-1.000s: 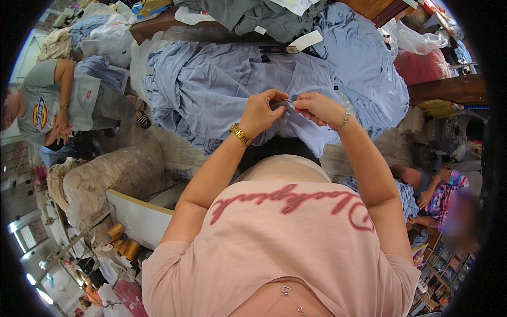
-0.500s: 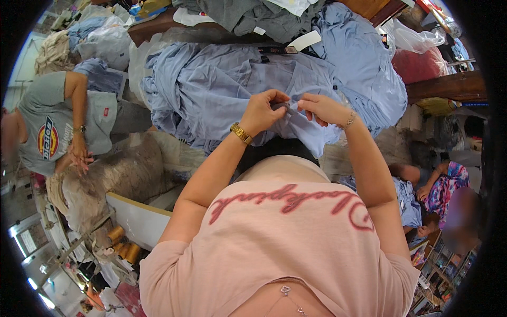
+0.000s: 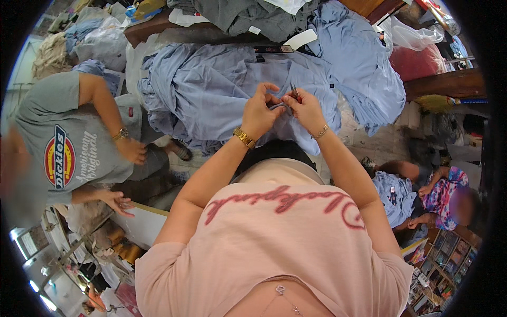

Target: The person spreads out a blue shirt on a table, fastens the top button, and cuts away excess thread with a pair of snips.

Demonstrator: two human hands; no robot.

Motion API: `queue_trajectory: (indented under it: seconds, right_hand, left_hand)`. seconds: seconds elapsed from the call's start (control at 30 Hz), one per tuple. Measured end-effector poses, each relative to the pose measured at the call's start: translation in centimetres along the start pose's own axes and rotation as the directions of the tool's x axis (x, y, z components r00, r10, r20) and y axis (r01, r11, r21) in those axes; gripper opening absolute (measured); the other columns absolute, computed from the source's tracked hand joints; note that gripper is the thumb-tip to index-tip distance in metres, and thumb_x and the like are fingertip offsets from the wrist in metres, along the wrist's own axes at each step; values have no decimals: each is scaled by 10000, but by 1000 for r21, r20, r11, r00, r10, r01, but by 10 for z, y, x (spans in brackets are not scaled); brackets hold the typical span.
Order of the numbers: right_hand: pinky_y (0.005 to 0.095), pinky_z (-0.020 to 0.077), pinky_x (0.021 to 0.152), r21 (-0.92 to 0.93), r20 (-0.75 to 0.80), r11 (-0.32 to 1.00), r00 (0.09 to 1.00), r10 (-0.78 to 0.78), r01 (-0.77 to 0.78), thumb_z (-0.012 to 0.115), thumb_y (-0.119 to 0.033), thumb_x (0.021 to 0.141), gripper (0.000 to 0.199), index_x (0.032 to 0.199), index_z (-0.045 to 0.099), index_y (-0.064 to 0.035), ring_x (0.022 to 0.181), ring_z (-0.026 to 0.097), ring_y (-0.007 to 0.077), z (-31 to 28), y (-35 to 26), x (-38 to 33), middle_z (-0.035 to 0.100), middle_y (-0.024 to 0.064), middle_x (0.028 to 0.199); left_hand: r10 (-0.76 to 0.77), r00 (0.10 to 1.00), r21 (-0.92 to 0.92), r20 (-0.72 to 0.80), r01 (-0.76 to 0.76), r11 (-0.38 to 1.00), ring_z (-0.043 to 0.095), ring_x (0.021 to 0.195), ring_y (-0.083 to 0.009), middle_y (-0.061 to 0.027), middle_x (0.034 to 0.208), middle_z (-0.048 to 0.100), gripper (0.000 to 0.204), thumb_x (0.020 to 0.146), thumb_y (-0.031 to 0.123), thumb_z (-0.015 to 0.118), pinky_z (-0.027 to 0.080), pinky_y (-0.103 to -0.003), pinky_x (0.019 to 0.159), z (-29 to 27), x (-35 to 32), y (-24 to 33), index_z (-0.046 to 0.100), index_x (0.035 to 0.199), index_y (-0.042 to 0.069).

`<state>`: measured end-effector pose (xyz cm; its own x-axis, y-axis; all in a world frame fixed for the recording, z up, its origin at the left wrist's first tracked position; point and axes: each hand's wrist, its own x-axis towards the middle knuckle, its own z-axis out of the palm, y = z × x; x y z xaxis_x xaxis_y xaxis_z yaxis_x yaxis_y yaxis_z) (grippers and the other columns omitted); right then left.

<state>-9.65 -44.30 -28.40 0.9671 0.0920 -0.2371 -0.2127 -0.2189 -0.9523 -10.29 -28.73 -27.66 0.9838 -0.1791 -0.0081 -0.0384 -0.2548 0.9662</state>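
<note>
A large heap of light blue garments (image 3: 195, 87) lies in front of me. My left hand (image 3: 259, 115) pinches an edge of a light blue garment at the heap's near side, thumb against fingers. Right beside it, my right hand (image 3: 306, 113) is closed around a small pair of thread snips (image 3: 297, 95) with red on the handle, its pointed blades standing up past the fingers. The fingertips of the right hand meet the same bit of cloth. Exactly what lies between the two hands is partly hidden by the fingers.
At the left stands a person in a grey T-shirt (image 3: 100, 134). Another person in a bright patterned top (image 3: 449, 185) sits at the right with blue cloth (image 3: 393, 195). Dark grey garments (image 3: 237, 18) are piled beyond the heap, near a wooden beam (image 3: 449, 87).
My right hand has come in closer to the left and now shows snips with their blades up. The person on the left has come nearer and spread their hands apart.
</note>
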Motion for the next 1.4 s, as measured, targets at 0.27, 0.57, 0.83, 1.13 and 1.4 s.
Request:
queue_trajectory:
  seconds: [0.27, 0.57, 0.83, 1.13, 1.4]
  right_hand:
    - [206, 303, 393, 454, 299, 851, 945, 135, -265, 613, -174, 813, 123, 816, 578, -57, 409, 394, 51, -26, -12, 8, 510, -26, 580]
    - [210, 327, 457, -69, 456, 996, 886, 80, -54, 446, -337, 887, 299, 935, 598, -84, 484, 373, 64, -74, -20, 24, 503, -10, 734]
    - [210, 384, 531, -363, 545, 911, 838, 38, 194, 485, -321, 876, 309, 893, 637, -52, 593, 485, 69, -72, -30, 32, 578, 2, 683]
    - [316, 426, 588, -426, 550, 846, 834, -39, 320, 460, -323, 869, 347, 852, 618, -15, 618, 549, 198, -65, -30, 38, 594, 90, 668]
    - [407, 437, 624, -441, 518, 828, 852, -79, 346, 443, -329, 861, 355, 814, 609, -18, 684, 576, 343, -62, -28, 39, 593, 171, 684]
  left_hand:
    - [46, 977, -69, -208, -61, 996, 570, 721, -108, -37, 792, 616, 254, 678, 53, 714, 452, -229, 667, 27, 0, -2, 553, 874, 28]
    - [-116, 960, -148, -256, 80, 986, 567, 729, -75, -33, 808, 632, 207, 730, 68, 686, 455, -205, 677, 36, 0, 4, 622, 920, 18]
    - [-156, 940, -158, -304, 112, 981, 585, 778, -85, -44, 857, 642, 246, 728, 82, 690, 462, -208, 703, 42, -3, 4, 628, 953, 4]
    - [-113, 924, -65, -366, 95, 993, 587, 784, -89, -59, 866, 641, 288, 704, 51, 703, 466, -209, 711, 47, 2, 1, 617, 973, -2]
    - [-94, 921, 1, -377, 102, 995, 590, 785, -99, -54, 856, 645, 284, 700, 97, 719, 470, -228, 717, 49, 6, 8, 627, 953, 7]
